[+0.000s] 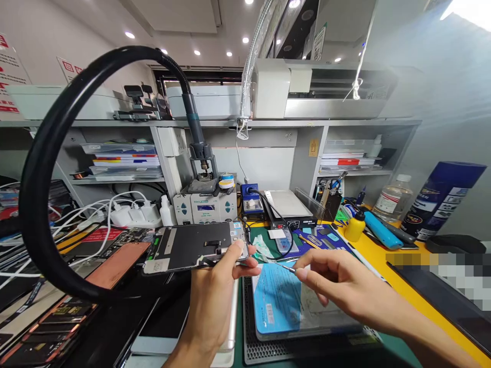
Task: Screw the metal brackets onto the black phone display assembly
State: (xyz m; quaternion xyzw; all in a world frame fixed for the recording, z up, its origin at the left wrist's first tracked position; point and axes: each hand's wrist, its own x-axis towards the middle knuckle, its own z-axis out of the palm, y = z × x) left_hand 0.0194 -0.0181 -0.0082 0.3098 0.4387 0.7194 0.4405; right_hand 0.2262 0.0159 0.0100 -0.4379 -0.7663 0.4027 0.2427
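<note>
My left hand [215, 291] grips the right end of a phone screen [192, 245], its dark back tilted toward me with a short flex cable showing. The thumb lies on top and the fingers are under the edge. My right hand [337, 281] pinches a thin pointed metal tool [287, 267], whose exact kind I cannot make out. The tool's tip points left toward the screen and is apart from it. Below both hands a light-blue box [274, 306] lies on a black perforated pad [264, 351].
A thick black hose [38, 168] loops across the left side. Opened phones [57, 322] and white cables crowd the left bench. Behind stand a hot-air station [207, 208] and a heating plate [289, 207]. A yellow bottle [355, 227] and a blue spray can [441, 199] stand right.
</note>
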